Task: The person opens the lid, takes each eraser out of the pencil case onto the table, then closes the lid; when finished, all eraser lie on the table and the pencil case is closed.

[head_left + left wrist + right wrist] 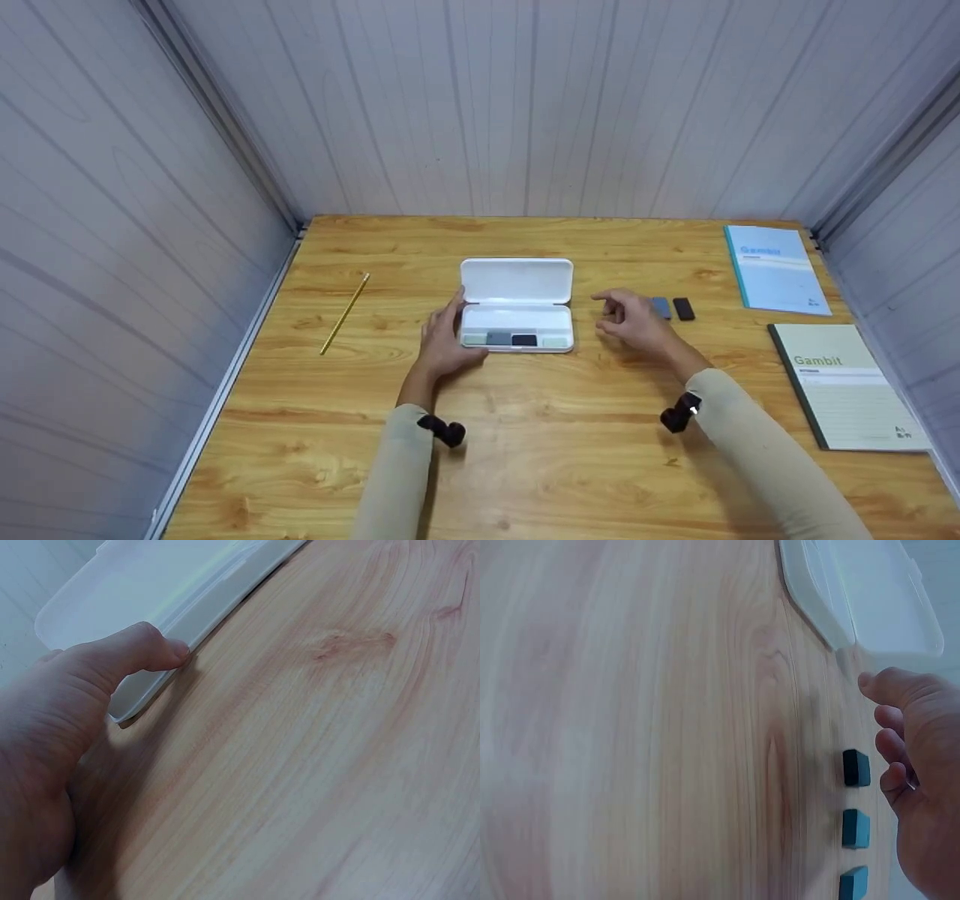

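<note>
An open white pencil case (pixel 516 316) lies on the table with its lid (pixel 517 280) tipped back. Small eraser-like blocks sit in a row along its front: a blue-grey block (pixel 499 339), a black block (pixel 524 340) and pale green ones at both ends. My left hand (pixel 444 343) grips the case's left end, thumb (pixel 154 651) along the front edge. To the right of the case hovers my right hand (pixel 634 321), holding nothing, its index finger extended and the others loosely curled. Beside it are a blue-grey block (pixel 661 307) and a black block (pixel 683 309); the right wrist view shows another dark block (pixel 856 768).
A yellow pencil (pixel 345 313) lies at the left of the wooden table (pixel 540 465). Two notebooks are on the right: a light blue notebook (pixel 778 268) farther back and a pale green notebook (pixel 847 386) nearer. Panel walls (pixel 525 112) stand behind and at both sides.
</note>
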A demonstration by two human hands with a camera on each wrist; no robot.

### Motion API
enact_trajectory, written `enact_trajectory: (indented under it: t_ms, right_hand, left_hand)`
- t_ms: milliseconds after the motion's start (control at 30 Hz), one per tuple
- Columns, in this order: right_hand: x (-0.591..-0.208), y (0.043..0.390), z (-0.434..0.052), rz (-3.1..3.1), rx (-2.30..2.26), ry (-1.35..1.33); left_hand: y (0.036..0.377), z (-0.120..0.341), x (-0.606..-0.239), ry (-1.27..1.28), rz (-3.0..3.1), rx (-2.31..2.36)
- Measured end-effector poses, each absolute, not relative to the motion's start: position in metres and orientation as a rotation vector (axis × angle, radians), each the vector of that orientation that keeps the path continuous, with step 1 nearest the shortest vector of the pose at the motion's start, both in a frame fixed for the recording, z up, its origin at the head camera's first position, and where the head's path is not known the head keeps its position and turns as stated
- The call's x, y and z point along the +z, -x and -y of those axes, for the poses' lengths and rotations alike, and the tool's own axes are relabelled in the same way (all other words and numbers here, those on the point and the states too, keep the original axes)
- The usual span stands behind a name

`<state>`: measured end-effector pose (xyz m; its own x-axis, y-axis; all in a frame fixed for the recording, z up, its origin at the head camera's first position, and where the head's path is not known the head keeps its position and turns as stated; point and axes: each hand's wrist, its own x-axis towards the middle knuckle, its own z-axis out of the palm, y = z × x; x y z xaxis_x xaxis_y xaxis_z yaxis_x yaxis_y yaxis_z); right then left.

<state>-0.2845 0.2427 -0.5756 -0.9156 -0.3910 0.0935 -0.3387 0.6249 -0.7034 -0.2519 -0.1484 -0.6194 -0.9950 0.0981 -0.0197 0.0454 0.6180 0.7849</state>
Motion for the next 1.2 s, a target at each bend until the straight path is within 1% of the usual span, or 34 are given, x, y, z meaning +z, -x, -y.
enact_trajectory:
  t_ms: [267, 433, 633, 1200]
  right_hand:
    - [-0.570, 0.278, -0.223, -2.761, -1.086, 0.708]
    - [-0.567, 0.274, -0.209, -2.725, -1.073, 0.733]
    - [-0.568, 0.270, -0.194, -2.687, -1.089, 0.763]
    - [-0.575, 0.265, -0.186, -2.587, -1.014, 0.734]
  left_hand:
    - [0.253, 0.148, -0.621, -0.138, -2.772, 1.347]
    - [0.253, 0.150, -0.621, -0.179, -2.763, 1.365]
    - [0.252, 0.149, -0.620, -0.167, -2.765, 1.359]
    - [0.252, 0.150, -0.621, -0.161, -2.766, 1.358]
